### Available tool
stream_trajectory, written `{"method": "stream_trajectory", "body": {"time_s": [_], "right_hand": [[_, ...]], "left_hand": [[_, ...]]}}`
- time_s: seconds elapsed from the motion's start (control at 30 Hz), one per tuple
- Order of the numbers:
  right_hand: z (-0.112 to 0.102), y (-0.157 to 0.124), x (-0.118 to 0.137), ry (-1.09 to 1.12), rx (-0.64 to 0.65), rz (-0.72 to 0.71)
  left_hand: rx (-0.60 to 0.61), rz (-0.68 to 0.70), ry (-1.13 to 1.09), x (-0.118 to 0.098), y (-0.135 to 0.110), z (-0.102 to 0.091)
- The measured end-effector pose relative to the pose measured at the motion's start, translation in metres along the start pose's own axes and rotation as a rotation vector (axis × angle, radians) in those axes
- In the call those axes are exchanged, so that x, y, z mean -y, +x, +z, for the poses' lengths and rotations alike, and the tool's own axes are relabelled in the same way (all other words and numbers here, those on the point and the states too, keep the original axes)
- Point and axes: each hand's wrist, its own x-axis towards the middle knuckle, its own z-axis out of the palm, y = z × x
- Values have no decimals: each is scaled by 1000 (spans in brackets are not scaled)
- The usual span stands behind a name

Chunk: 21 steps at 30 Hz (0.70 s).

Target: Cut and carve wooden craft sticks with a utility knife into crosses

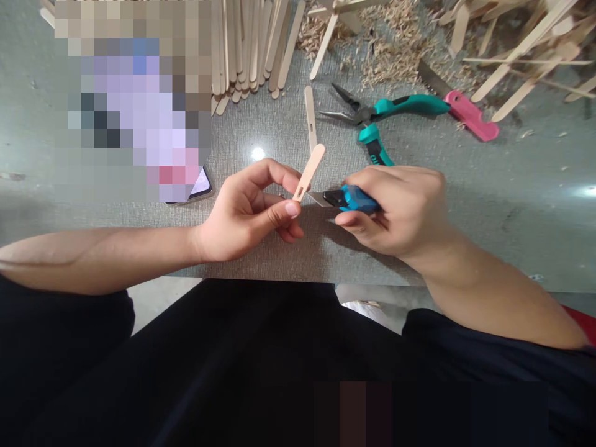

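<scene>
Between the thumb and fingers of my left hand (254,211) is a wooden craft stick (311,167), tilted up to the right, with a small slot cut near its lower end. My right hand (400,208) is wrapped round a blue utility knife (356,198). The knife's blade points left and its tip is close by the stick's slotted end; whether they touch I cannot tell. Just beyond, a second craft stick (310,112) with a similar slot lies on the table, its near end hidden behind the held one.
Teal-handled needle-nose pliers (365,115) lie ahead of my right hand, near a pink-handled folding saw (470,115). Several craft sticks (254,43) are lined up at the back, beside wood shavings (395,43) and a stick structure (526,56). A phone (202,183) lies at left, partly blurred out.
</scene>
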Motion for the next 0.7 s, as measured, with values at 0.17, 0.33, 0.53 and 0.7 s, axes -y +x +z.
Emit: {"method": "stream_trajectory", "body": {"time_s": [0.17,0.33,0.53,0.7], "right_hand": [[-1,-2,0,-10,26,-12],[3,-2,-2,0,13,-21],[1,-2,-1,-22,30,-25],[-3,1,3,-32,94,16]], "left_hand": [[8,11,6,0,-1,-1],[-5,9,34,-1,-1,1],[-16,22,20,-3,0,3],[-32,24,-6,-4,1,3]]}}
